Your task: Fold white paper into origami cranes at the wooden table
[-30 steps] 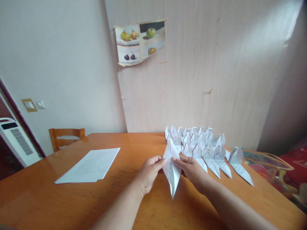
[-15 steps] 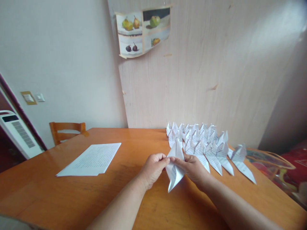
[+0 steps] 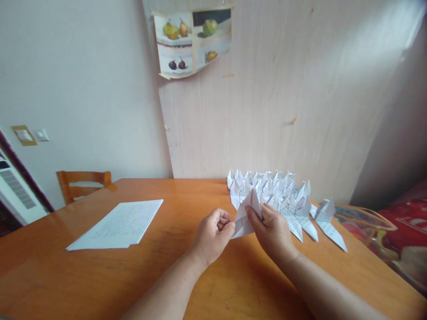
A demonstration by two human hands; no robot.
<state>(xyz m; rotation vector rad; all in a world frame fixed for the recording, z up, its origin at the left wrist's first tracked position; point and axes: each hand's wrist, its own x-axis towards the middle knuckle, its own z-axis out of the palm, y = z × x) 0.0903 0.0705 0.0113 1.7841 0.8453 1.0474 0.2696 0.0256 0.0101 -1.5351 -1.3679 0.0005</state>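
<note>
A piece of folded white paper (image 3: 244,223), peaked at the top, is held up above the table in front of me. My right hand (image 3: 274,230) is closed on its right side, the thumb pressed flat against the near face. At the paper's lower left corner, my left hand (image 3: 212,236) is curled, thumb and fingertips pinching the edge. Behind the paper stand several rows of folded paper pieces (image 3: 293,209) with upright points and flat tails, some partly hidden by my right hand.
A stack of written paper sheets (image 3: 115,224) lies left on the wooden table (image 3: 160,275). Beyond its left edge is a wooden chair (image 3: 83,177). A clear bag with an orange rim (image 3: 367,213) and a red item (image 3: 413,222) sit beyond the right edge.
The folded paper has turned, its lower tip now swung to the left. My left hand has shifted to the corner, and my right thumb has moved up the paper. The view has shifted slightly right.
</note>
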